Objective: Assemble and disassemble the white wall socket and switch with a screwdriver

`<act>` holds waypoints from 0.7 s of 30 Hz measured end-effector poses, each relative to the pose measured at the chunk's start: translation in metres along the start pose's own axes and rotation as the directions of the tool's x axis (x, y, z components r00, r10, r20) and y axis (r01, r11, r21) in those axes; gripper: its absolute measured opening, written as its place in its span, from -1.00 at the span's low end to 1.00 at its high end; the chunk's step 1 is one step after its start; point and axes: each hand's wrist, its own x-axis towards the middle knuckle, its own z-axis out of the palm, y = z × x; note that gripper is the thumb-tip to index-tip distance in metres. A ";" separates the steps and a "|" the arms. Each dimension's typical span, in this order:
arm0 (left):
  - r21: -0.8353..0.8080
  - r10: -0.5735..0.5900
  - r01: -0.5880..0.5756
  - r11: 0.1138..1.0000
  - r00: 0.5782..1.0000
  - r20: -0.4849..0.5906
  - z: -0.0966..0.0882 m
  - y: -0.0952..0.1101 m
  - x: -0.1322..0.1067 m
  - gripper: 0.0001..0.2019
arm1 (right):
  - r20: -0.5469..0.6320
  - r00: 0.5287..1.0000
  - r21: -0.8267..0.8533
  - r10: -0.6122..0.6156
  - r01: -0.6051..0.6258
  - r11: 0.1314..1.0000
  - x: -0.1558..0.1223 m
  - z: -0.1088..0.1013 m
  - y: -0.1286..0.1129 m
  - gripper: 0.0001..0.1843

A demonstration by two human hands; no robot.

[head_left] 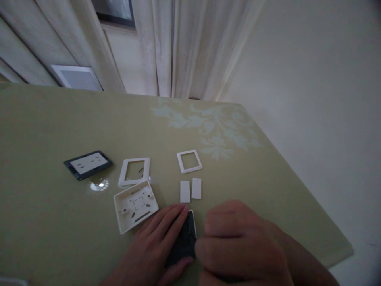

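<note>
A dark rectangular piece with a white edge [189, 225] lies near the bottom of the view at six o'clock, on the pale green worktop [253, 178], partly covered by the person's left hand [157, 236]. That hand's grip is pinching the piece, fingers laid side by side along its upper left and thumb at its lower edge. The right hand [247, 238], at three o'clock from the piece, is curled into a blurred fist just beside it; whether this grip pinches anything cannot be told. At twelve o'clock from the piece sit two small white rectangular plates [185, 191], side by side, with a white square frame [192, 169] beyond them. At ten o'clock, just beside the left hand, a shallow white box [137, 206] lies hollow side up, its far edge meeting a larger white frame [146, 169]. Farther out at ten o'clock, well apart, rests a dark plate with a slotted white centre [88, 163]; pale curtains [193, 47] hang past the worktop's far edge
</note>
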 end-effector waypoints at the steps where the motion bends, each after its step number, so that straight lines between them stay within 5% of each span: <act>1: -0.004 -0.005 0.005 1.000 1.000 -0.006 0.000 0.000 0.000 -0.33 | -0.026 1.000 0.029 -0.006 0.007 1.000 -0.001 -0.002 -0.001 -0.47; 6: -0.016 -0.013 0.013 1.000 1.000 -0.006 0.001 0.002 -0.001 -0.27 | 0.067 0.992 0.019 0.109 -0.110 0.994 -0.004 -0.017 -0.008 -0.59; 14: 0.011 0.009 -0.009 1.000 1.000 0.001 -0.002 0.001 -0.001 -0.28 | 0.328 0.938 -0.066 0.113 -0.097 0.993 0.011 -0.041 -0.029 -0.71; 19: 0.039 0.024 -0.024 0.999 1.000 0.018 0.003 -0.002 -0.005 -0.25 | 0.122 0.971 -0.264 0.206 -0.168 0.950 0.002 -0.040 -0.030 -0.87; 21: 0.039 0.021 -0.021 0.999 1.000 -0.002 0.004 -0.002 -0.005 -0.24 | 0.180 0.956 -0.201 0.233 -0.196 0.960 -0.001 -0.040 -0.023 -0.79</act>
